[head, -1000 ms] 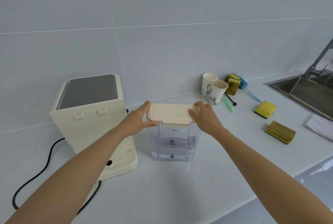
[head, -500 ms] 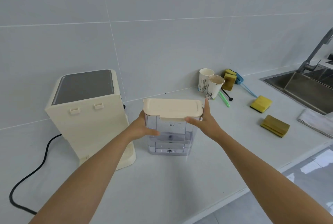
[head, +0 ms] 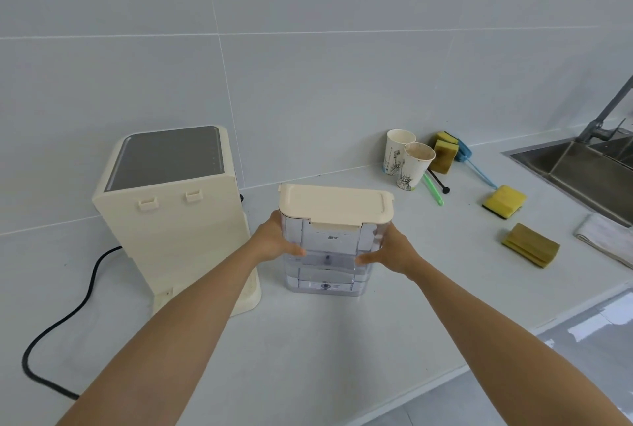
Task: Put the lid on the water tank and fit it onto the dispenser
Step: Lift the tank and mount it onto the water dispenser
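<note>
Clear plastic walls and a cream lid already seated on top: from the head view, the water tank stands on the counter just right of the dispenser, apart from it. My left hand and right hand clasp its two sides at mid-height, fingers curled round the front. I judge it rigid but smooth, and weighty if filled, though I cannot tell the water level, so gripping low on the flat sides seems wise. White counter, grey tiled wall, paper cups, sponges and a sink lie to the right.
</note>
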Demonstrator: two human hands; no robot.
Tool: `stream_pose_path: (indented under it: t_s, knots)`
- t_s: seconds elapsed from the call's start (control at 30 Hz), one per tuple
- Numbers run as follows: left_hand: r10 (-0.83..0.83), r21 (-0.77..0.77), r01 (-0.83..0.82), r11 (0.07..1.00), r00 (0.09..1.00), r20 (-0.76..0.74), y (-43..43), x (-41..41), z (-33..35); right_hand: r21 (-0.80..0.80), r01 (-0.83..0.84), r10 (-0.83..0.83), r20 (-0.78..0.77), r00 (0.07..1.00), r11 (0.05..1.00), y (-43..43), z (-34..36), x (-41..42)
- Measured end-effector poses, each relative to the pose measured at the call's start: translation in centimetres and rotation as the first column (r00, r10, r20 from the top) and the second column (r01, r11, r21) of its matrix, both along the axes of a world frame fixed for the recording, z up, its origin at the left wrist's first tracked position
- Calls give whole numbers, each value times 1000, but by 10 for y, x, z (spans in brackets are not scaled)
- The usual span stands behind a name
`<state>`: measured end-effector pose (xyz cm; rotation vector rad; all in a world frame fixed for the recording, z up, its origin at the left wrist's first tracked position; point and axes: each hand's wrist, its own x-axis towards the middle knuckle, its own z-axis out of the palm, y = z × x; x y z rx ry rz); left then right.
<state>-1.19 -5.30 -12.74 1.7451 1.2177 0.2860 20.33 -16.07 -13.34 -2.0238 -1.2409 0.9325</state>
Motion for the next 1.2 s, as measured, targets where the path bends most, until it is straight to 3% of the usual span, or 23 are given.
stream_pose_path:
  t_s: [0.17,0.53,0.87,0.9,0.97,1.2]
  knots:
    - [-43,-11,43,999,999,-26,-12,3,-10,-28,3,-2,25,1000,1000,-20,-4,0]
    - [45,-37,-40,999,989,138,-34,-10,-7,-67,-25,33,109,993,997,-27,35,-2]
    - [122,-12,-122,992,989,85,-43,-37,42,-55,-101,107,122,987,993,0,68,-20]
    - [144,-34,-142,989,987,71,-42,-39,45,-71,-113,121,113,986,991,0,74,-23]
    - [442,23,-450,893,884,150,-61,-144,73,-38,-374,376,93,922,926,45,91,-121]
    - [420,-100,-410,907,901,112,-55,-159,83,-39,-369,371,86,925,929,61,79,-138]
